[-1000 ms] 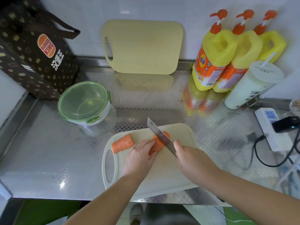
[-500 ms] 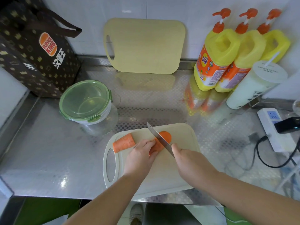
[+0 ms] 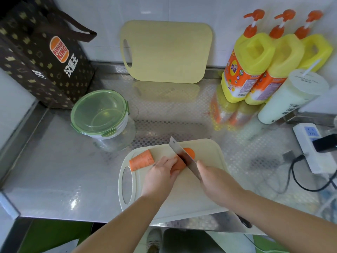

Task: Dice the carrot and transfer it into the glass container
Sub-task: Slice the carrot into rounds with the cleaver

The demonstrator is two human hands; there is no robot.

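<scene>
Blade is in the cut: left hand [image 3: 160,173] is curled over the short orange carrot piece [image 3: 177,164], pinning it to the white plastic cutting board [image 3: 191,198]. The right hand [image 3: 217,181] is wrapped round the handle of the flat steel cleaver [image 3: 179,152].

Risk: the left fingertips sit right against the blade. The piece is round, so a roll puts them under the edge.

The second orange carrot chunk [image 3: 141,160] lies just left of the left hand, untouched. The round glass container [image 3: 116,138] is back-left on the steel bench [image 3: 54,161]. Its green lid [image 3: 98,110] is on and has to come off before transfer.
</scene>
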